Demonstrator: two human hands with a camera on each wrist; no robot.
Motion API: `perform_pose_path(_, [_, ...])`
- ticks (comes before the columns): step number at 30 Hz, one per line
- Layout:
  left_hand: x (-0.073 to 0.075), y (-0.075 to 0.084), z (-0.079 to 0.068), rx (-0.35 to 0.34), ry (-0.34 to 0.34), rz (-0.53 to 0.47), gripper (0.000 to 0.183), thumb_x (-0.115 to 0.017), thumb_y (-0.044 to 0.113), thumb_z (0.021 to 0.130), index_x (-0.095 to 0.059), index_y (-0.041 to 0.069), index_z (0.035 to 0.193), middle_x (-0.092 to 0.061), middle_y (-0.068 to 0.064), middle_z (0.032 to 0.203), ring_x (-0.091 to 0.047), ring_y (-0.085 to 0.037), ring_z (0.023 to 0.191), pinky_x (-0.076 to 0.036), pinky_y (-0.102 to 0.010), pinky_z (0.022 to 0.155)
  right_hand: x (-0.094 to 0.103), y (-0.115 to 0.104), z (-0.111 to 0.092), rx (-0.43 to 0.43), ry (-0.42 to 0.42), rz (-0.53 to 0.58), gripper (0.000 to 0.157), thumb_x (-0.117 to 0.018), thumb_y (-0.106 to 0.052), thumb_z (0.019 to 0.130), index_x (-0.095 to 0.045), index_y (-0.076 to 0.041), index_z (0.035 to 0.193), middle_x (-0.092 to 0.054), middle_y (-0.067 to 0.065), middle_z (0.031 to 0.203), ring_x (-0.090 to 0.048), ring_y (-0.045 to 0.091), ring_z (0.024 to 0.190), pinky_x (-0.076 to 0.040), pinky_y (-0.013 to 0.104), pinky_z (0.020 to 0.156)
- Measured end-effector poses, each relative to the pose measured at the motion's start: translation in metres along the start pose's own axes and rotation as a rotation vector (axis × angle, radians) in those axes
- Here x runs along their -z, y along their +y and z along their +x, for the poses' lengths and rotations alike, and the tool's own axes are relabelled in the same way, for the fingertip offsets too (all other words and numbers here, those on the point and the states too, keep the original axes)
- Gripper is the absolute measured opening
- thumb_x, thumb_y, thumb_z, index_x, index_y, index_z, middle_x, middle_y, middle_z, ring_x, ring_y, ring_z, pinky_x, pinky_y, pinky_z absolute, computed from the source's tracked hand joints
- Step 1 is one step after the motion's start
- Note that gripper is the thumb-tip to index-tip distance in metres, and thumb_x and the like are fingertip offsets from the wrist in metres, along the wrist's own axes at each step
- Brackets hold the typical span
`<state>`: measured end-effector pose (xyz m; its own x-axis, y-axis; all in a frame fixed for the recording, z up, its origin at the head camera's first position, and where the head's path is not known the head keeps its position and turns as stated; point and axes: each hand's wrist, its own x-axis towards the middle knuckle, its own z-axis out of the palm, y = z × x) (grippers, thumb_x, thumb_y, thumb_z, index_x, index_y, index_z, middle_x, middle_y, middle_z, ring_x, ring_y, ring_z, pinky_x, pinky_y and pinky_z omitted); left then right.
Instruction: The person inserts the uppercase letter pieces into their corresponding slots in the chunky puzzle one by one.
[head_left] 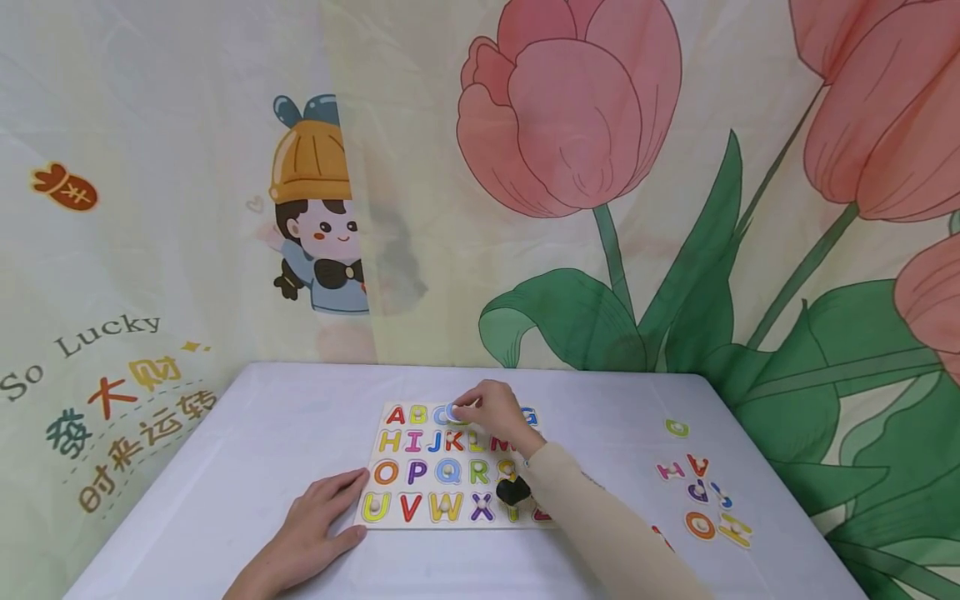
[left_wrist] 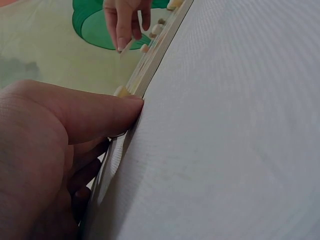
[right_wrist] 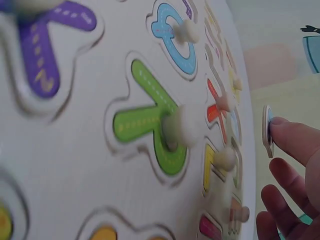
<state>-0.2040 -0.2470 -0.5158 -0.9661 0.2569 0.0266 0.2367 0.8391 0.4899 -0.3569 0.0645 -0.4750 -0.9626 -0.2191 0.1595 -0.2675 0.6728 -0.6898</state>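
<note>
A wooden alphabet puzzle board (head_left: 420, 525) with colourful letters and small knobs lies on the white table. My right hand (head_left: 491, 412) is over its top row, pinching a light-blue letter piece (right_wrist: 268, 130) between thumb and finger. In the right wrist view this piece stands edge-on, apart from the board, so its letter cannot be read there. From the head view it hovers beside the blue C. My left hand (head_left: 315, 521) rests at the board's lower left corner, fingers at the left edge. Its thumb (left_wrist: 112, 112) touches the board's rim in the left wrist view.
Several loose letter pieces lie right of the board, among them an orange O (head_left: 701, 525), a red piece (head_left: 697, 465) and a green one (head_left: 677, 427). The right sleeve (head_left: 600, 533) covers the board's lower right part. A printed curtain (head_left: 420, 167) hangs behind the table.
</note>
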Motion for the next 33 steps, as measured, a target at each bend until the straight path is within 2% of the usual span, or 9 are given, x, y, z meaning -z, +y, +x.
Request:
perform_pose_path(15, [0.000, -0.003, 0.000, -0.017, 0.012, 0.000, 0.080, -0.079, 0.044, 0.092, -0.048, 0.019, 0.162, -0.046, 0.000, 0.163, -0.038, -0.029, 0.149, -0.038, -0.057, 0.110, -0.026, -0.010, 0.010, -0.087, 0.001, -0.006, 0.011, -0.085, -0.032, 0.093, -0.086, -0.022, 0.098, -0.064, -0.006, 0.093, -0.060, 0.011, 0.081, -0.050, 0.028, 0.070])
perform_pose_path(33, [-0.002, -0.006, 0.002, -0.024, 0.009, 0.007, 0.079, -0.079, 0.044, 0.093, -0.048, 0.020, 0.162, -0.046, 0.002, 0.163, -0.038, -0.028, 0.149, -0.038, -0.056, 0.110, -0.036, -0.008, 0.014, -0.090, 0.039, -0.094, 0.011, -0.085, -0.037, 0.092, -0.086, -0.028, 0.098, -0.069, -0.012, 0.093, -0.058, 0.010, 0.089, -0.044, 0.043, 0.095])
